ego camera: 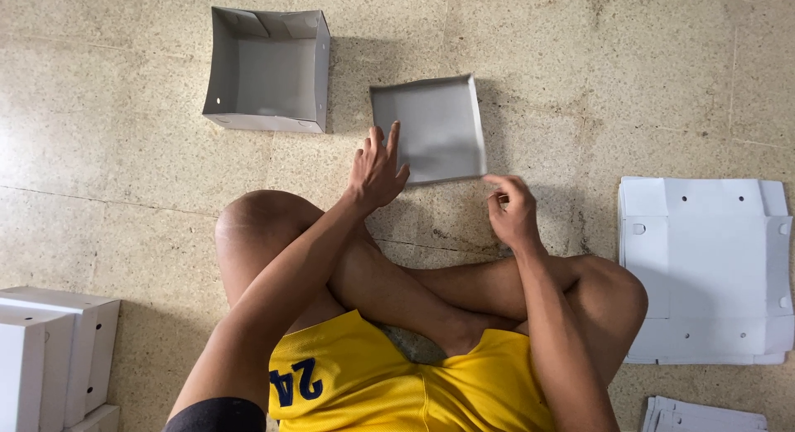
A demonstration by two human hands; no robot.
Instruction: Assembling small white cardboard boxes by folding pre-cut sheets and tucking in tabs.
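A shallow grey cardboard tray is touched on the floor at twelve o'clock by the open left hand; the right hand pinches its near corner. One folded box is finished at eleven o'clock, while flat white blanks are stacked unfolded at three o'clock.

We look straight down on a stone-chip floor, beige with darker speckles, laid in large slabs. Thin joint lines run across it: one slanting at nine o'clock, one vertical near twelve, another at two o'clock. Stains and dark scuffs gather toward one o'clock and around the centre. Light falls from the left; shadows lie to the right of whatever stands on the floor, and a bright washed-out patch sits at nine o'clock. No wall, window or furniture comes into our view. The surface seems slightly glossy, though the glare makes that hard for us to judge.
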